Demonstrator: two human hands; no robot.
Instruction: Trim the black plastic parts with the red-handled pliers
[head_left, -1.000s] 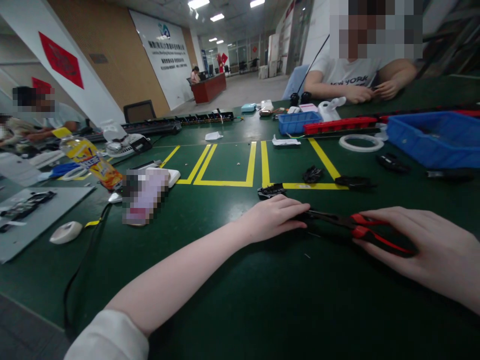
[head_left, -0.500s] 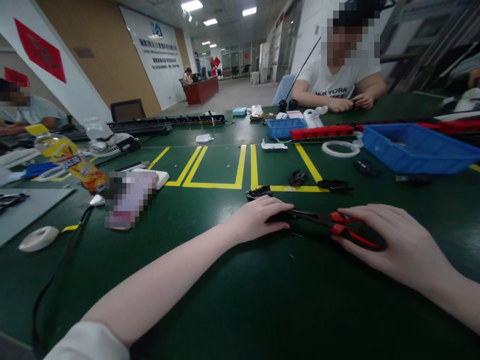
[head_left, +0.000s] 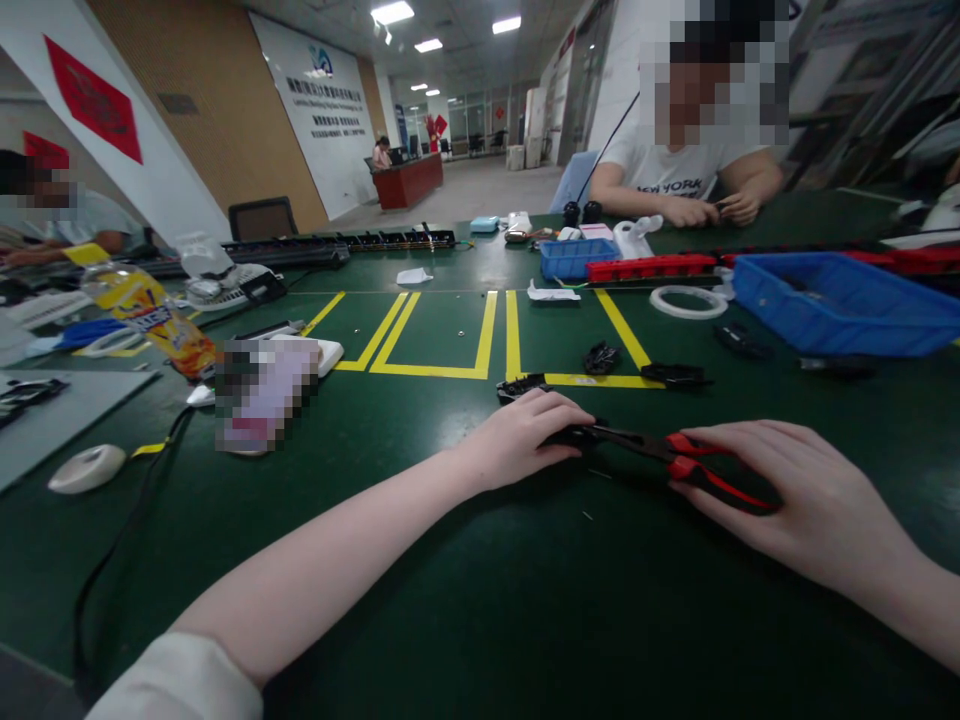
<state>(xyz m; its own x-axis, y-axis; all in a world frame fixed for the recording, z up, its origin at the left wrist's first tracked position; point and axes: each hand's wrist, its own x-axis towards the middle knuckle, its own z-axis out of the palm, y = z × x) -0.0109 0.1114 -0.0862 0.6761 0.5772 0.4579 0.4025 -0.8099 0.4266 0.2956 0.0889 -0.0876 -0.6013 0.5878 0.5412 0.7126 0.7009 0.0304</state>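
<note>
My right hand (head_left: 780, 490) grips the red handles of the long-nosed pliers (head_left: 686, 458), whose dark jaws point left. The jaw tips meet a small black part (head_left: 574, 434) that my left hand (head_left: 525, 435) pinches between thumb and fingers. Much of that part is hidden by the fingers. Just beyond my left hand, another black piece (head_left: 523, 387) lies on the green table (head_left: 420, 600). Farther off near the yellow tape are a black clump (head_left: 602, 357) and a flat black piece (head_left: 675, 374). Thin slivers lie below the pliers.
At the right stands a blue bin (head_left: 840, 305), with a white ring (head_left: 688, 302) beside it. A phone (head_left: 270, 395), a bottle (head_left: 154, 315) and a white mouse (head_left: 87, 469) are at the left. Across the table a person (head_left: 686, 165) handles something small.
The view has shifted slightly, moving most things a little to the right. The pliers' handles look slightly wider apart, and both hands keep their holds.
</note>
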